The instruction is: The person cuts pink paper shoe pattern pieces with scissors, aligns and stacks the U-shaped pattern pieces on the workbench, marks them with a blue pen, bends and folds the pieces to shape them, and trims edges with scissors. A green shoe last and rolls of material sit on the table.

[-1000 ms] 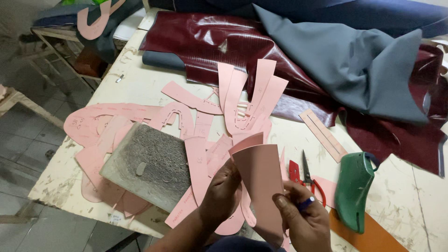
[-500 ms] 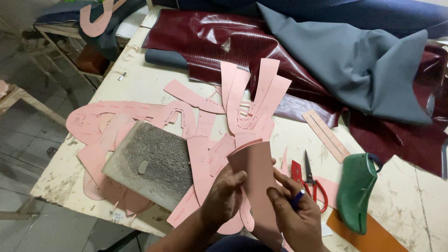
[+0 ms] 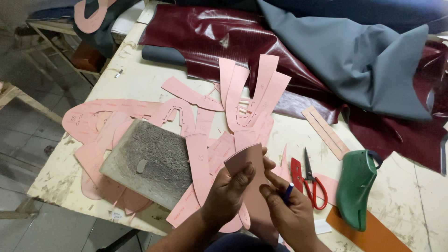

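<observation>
Pink pattern piece (image 3: 247, 172), hands (image 3: 261, 198) gripping

Scissors (image 3: 309, 179) and green last (image 3: 355, 189) crowd the right side.

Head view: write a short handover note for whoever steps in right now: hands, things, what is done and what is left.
Left hand: fingers pinch a curved pink pattern piece, held up over the table.
Right hand: grips a blue pen and steadies the piece.
Nearby: grey block, loose pink pieces, red scissors, green shoe last, maroon leather.
Done: many pieces lie cut.
Left: no pen marks visible on the held piece.
</observation>
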{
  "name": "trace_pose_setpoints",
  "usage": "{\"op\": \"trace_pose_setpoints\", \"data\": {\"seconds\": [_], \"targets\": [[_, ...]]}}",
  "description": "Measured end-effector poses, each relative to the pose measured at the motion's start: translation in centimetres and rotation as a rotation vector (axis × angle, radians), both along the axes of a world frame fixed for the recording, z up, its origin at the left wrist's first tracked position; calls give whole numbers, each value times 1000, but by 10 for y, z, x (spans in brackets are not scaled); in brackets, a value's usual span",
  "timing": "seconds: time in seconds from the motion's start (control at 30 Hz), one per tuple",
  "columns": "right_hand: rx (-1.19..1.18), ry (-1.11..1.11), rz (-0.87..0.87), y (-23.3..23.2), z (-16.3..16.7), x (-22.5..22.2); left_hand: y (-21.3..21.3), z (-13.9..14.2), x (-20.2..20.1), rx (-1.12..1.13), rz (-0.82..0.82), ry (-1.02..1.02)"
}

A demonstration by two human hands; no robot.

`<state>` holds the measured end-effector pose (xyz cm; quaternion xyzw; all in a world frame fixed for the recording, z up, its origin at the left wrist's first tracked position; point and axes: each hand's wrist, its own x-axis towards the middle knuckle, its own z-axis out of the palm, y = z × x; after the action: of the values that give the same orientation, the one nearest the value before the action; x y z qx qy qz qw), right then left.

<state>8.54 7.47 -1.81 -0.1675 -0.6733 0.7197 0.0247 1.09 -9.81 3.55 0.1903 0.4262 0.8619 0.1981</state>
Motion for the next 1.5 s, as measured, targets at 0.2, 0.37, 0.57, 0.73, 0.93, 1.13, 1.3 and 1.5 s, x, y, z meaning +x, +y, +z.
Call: {"op": "trace_pose_setpoints", "data": {"seconds": [0.2,0.37,0.57,0.73,0.93,1.13,1.3,1.5], "targets": [[46,1,-3,-4,1,-1,1,-6,0,-34,32,7],[52,-35,-36,-7,2,0,2,-11,0,-52,34,20],[59,8,-44,-8,0,0,4,-13,-1,-58,36,25],[61,-3,-29,-6,-7,1,4,-13,0,-67,34,26],[48,80,17,-6,-11,3,0,-13,1,-11,-22,-37],[81,337,49,-7,23,-14,1,-12,-5,11,-52,31],[345,579,48,4,76,-30,-1,-5,-12,-145,-104,63],[149,375,213,10,105,-42,-4,5,-16,-275,-132,335]]}}
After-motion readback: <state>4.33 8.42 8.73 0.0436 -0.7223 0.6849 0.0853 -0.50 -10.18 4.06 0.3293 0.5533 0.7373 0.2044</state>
